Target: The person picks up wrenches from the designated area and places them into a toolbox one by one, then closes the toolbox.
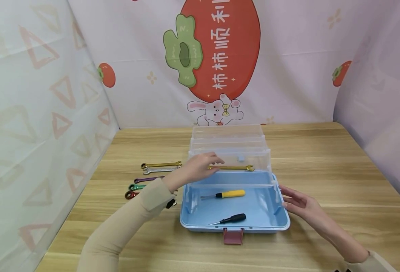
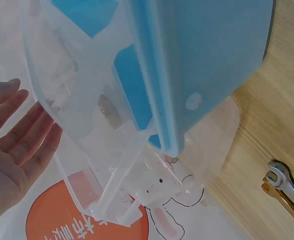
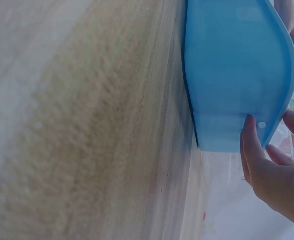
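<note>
1. The left grip (image 1: pixel 200 167), a person's bare hand in a beige sleeve, is held wide, its fingers parted above the far left part of the toolbox; nothing is seen pinched in it.
2. Just beside its thumb, a slim gold metal wrench (image 1: pixel 235 167) is seen lying level at the clear plastic tray (image 1: pixel 262 160), its open end turned right. Whether it is touched by the thumb cannot be told, as its left end is partly covered.
3. The right grip (image 1: pixel 303 206), also bare, is spread wide, with its fingers rested against the outer right wall of the light-blue plastic toolbox (image 1: pixel 261 209).
4. On the toolbox floor, a yellow-and-black-handled screwdriver (image 1: pixel 233 193) is placed farther back and a black-handled screwdriver (image 1: pixel 233 218) nearer the front; both blades are pointed left.
5. At the front, a dusty-pink plastic latch (image 1: pixel 233 237) is folded down.
6. On the wood-grain surface (image 1: pixel 322 158), left of the toolbox, a second gold wrench (image 1: pixel 160 164), a silver wrench (image 1: pixel 156 171), a purple wrench (image 1: pixel 149 180), a green wrench (image 1: pixel 137 187) and a red wrench (image 1: pixel 130 195) are laid, from far to near, partly hidden by the left arm.
</note>
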`<state>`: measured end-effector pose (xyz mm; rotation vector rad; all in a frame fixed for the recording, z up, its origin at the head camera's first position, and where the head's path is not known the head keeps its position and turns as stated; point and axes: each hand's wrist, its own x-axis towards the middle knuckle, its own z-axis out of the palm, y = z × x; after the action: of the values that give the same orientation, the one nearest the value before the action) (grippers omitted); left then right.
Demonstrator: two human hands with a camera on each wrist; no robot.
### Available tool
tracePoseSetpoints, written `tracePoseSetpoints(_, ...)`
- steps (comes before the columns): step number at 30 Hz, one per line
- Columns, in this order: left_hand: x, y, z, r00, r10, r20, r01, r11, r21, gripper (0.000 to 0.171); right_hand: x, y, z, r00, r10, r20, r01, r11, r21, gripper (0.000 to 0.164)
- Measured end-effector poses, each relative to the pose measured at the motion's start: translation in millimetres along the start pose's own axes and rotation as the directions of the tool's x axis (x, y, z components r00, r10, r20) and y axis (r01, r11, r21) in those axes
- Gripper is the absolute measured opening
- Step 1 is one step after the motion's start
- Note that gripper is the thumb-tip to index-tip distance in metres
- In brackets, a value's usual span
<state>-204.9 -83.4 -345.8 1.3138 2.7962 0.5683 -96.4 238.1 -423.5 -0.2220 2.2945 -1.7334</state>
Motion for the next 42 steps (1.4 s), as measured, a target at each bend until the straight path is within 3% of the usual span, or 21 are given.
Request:
tracePoseSetpoints(7,-15.2,-6.3,-1.8,0.997,0.024,-0.078,-0.028,0.998,-0.050,0.022,0,2,-2,1.000,-0.020,0.009,0.020,0.999,0.030,0.058)
tracePoseSetpoints(13,-27.9,-12.1,-1.4,0.986,0.037,-0.165,-0.061,0.988,-0.144,0.021,0,2,-1,0.999,-0.033,0.012,0.033,0.999,0.031,0.057)
tracePoseSetpoints(20,-44.6,-17.7,-2.1,0.976,-0.029,-0.217,-0.016,0.979,-0.202,0.023,0,1,0,1.000,-0.017,-0.001,0.017,1.000,0.005,0.057)
tracePoseSetpoints(28,-65.4,-24.3,-2.1,0.949,-0.063,-0.310,-0.005,0.977,-0.214,0.022,0,1,-1,1.000,-0.020,0.001,0.020,1.000,0.017,0.057)
tracePoseSetpoints(35,-82.7,-29.0,0.5,0.940,-0.128,-0.315,0.053,0.970,-0.238,0.022,0,1,0,1.000,-0.003,-0.001,0.003,1.000,0.006,0.058)
tracePoseSetpoints(42,-102.2,-38.4,4.8,0.920,-0.195,-0.341,0.108,0.960,-0.259,0.023,0,1,-1,1.000,-0.009,0.002,0.009,1.000,0.020,0.058)
